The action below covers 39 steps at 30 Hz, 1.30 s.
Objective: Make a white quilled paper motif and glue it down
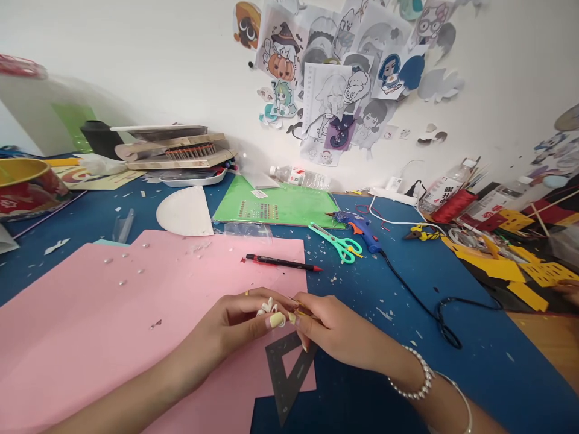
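Fingers (253,307) of both my hands meet tip to tip over the near edge of the pink sheet (113,313), curled almost closed; left hand (235,328) pinches a small white flower-like piece (268,307) so it stays put, right hand (337,331) pinches a thin stick-like bit (302,313) against it — what the bit is, I cannot tell

Items around the fingers:
- grey set square (289,377), just below them, part hidden by my right hand, lying flat on pink sheet and blue table (452,361)
- red-and-black pencil (283,262), just beyond, laid down within reach
- clear beads (122,268), far left on the pink sheet, scattered loose
- white half-round paper (184,212), beyond to the left
- green sheet (289,205), further beyond
- teal scissors (337,241) and blue glue gun (359,229), beyond to the right, parked clear of the work; its black cord (425,307) trails right
- yellow cut card (511,265), far right
- bead bracelet (414,377) on my right wrist
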Each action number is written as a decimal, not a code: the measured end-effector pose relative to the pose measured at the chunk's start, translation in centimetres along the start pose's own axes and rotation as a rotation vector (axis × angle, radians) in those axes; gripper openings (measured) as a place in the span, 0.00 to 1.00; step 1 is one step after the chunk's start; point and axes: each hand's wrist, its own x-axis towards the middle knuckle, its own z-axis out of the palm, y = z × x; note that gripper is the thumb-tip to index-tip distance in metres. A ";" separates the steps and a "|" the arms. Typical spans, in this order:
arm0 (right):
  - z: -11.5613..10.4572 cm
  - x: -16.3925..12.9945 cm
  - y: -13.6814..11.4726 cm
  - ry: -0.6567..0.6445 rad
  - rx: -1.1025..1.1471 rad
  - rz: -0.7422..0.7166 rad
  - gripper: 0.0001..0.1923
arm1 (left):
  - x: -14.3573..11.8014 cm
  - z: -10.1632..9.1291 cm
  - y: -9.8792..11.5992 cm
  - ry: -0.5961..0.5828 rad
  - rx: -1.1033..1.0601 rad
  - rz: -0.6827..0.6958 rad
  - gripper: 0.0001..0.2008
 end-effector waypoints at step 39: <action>-0.7 -0.2 -0.1 0.337 -0.079 -0.193 0.13 | -0.3 0.3 0.1 -0.036 -0.139 -0.171 0.09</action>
